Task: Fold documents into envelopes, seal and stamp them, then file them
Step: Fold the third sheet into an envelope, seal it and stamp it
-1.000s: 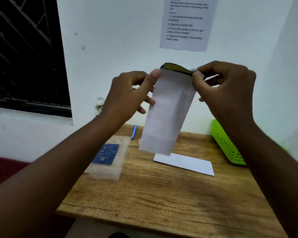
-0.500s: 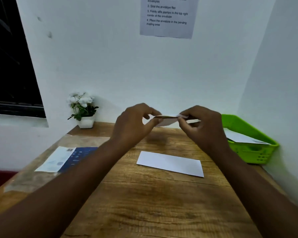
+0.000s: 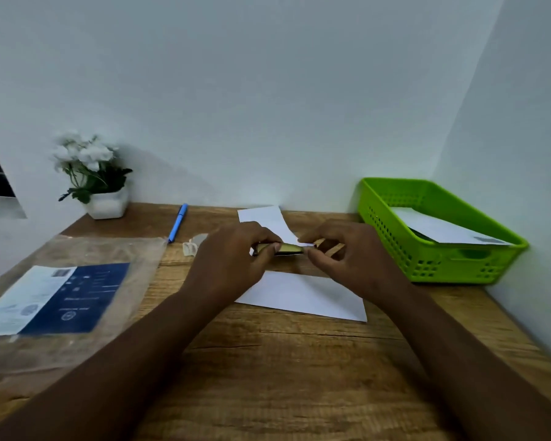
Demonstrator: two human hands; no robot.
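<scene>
A white envelope [image 3: 268, 222] lies stretched away from me over the wooden table [image 3: 283, 361], its open mouth towards me showing a dark yellowish inside. My left hand [image 3: 233, 259] pinches the mouth's left side and my right hand [image 3: 347, 259] pinches its right side and the white flap. Under my hands a second white envelope [image 3: 303, 297] lies flat on the table. Another white envelope [image 3: 439, 229] rests inside the green basket [image 3: 395, 230] at the right.
A clear plastic sleeve with a blue and white printed sheet [image 3: 61, 300] covers the table's left side. A blue pen [image 3: 178, 221], a small clear piece [image 3: 194, 245] and a potted white flower [image 3: 93, 176] sit at the back. White walls close the back and right.
Both hands have lowered the envelope from in front of the wall down to just above the table, tipping it from hanging upright to lying away from me. The view has dropped with them.
</scene>
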